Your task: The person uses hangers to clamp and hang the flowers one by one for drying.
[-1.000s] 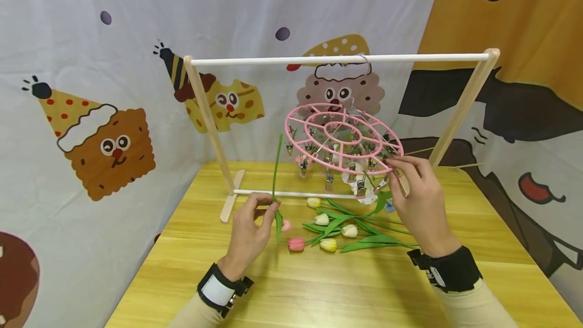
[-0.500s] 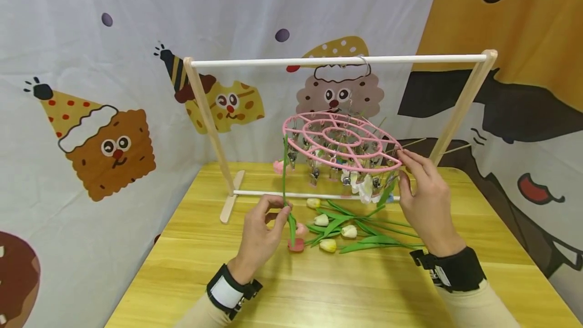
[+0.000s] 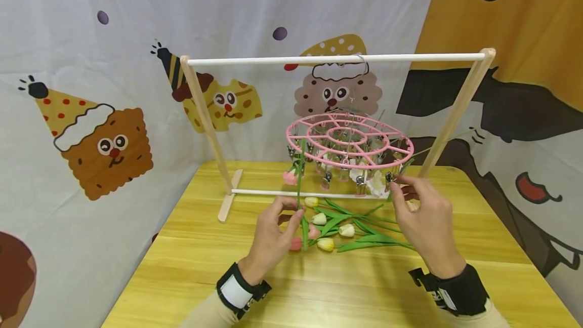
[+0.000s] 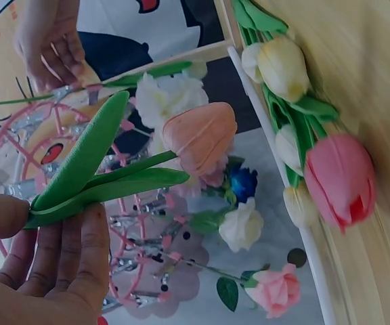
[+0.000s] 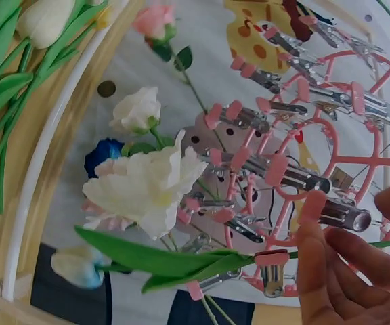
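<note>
My left hand (image 3: 273,232) pinches the green stem of a peach-pink tulip (image 4: 202,139); its bloom hangs down and the stem points up in the head view. In front of me hangs a pink round clip hanger (image 3: 348,166) with several metal clips. At its right edge my right hand (image 3: 423,216) has thumb and fingers around a pink-tipped clip (image 5: 344,215). Just beside those fingers, another clip (image 5: 273,271) holds a white-and-blue tulip (image 5: 80,266) by its stem. A white blossom (image 5: 144,183) and a pink rose (image 5: 154,22) also hang from the hanger.
A wood-and-white rack (image 3: 291,61) carries the hanger from its top bar. Beneath, several tulips lie on the wooden table (image 3: 346,292), among them a deep pink one (image 4: 340,179) and a cream one (image 4: 283,68). A printed curtain (image 3: 246,9) stands behind.
My left hand has moved right with the peach-pink tulip, closer under the hanger. My right hand has shifted from the hanger's rim down to a clip, and the hanger has turned and levelled.
</note>
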Tool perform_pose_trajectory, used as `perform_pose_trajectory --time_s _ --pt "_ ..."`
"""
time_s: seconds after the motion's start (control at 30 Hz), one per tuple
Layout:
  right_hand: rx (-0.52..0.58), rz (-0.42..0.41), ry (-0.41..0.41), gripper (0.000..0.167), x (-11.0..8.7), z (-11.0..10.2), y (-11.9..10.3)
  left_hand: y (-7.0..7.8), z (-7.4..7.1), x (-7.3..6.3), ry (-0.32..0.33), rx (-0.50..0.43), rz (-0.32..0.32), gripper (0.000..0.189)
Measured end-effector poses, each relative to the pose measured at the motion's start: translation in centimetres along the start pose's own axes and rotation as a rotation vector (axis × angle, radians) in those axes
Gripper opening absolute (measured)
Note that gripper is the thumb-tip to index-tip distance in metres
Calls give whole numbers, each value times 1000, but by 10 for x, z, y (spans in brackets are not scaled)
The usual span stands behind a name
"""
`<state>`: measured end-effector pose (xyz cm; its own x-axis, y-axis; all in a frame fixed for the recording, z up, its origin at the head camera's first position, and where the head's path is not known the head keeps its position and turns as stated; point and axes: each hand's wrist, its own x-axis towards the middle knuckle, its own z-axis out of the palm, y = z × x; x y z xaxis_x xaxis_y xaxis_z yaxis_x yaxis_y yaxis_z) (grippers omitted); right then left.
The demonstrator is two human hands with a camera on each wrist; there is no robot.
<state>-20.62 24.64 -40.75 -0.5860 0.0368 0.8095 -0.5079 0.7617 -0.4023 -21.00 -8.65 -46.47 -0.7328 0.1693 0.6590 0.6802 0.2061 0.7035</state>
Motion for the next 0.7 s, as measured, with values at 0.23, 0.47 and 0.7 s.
perform_pose_trajectory --time_s 0.23,0.47,0.7 --pt "135 72 -143 33 7 5 -3 8 12 2 -30 2 1 12" --pt "316 111 -255 27 7 15 -8 13 24 -1 -47 -74 -17 11" --pt "478 165 -310 27 12 16 -17 16 36 0 -55 -106 11 11"
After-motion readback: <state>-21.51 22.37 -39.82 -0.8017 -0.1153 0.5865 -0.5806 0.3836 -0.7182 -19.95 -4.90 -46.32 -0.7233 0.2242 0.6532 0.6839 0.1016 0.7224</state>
